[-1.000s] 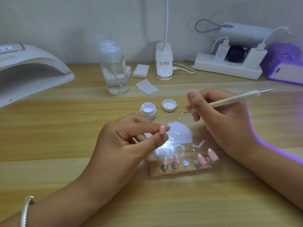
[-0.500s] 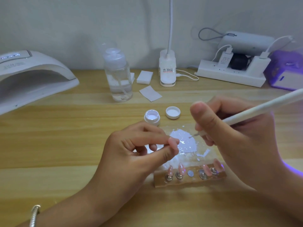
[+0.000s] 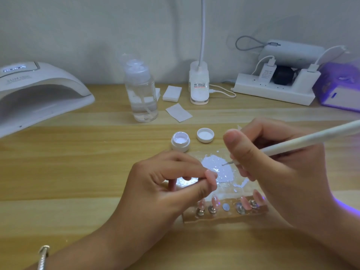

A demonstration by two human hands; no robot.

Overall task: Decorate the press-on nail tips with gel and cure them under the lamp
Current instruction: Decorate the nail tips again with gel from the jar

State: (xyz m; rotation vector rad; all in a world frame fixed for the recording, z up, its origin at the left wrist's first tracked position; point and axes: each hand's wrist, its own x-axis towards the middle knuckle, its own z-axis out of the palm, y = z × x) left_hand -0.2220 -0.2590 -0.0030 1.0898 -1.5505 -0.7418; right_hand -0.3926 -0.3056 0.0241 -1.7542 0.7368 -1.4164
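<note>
Open tabletop (image 3: pixel 87 162) between curing lamp (image 3: pixel 39 98) and gel jar (image 3: pixel 180 142); bottle (image 3: pixel 141 94), lid (image 3: pixel 205 135), nail stand (image 3: pixel 226 214) block centre.

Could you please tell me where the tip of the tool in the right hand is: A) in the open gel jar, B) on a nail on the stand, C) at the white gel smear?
C: the thin tip of the tool lies over the white gel smear, apart from the open jar.

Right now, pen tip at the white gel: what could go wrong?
1. The right hand hangs close over the pink nail tips on their stand; it may knock them.
2. The small open white gel jar sits uncapped while the purple lamp glows; its gel might thicken.
</note>
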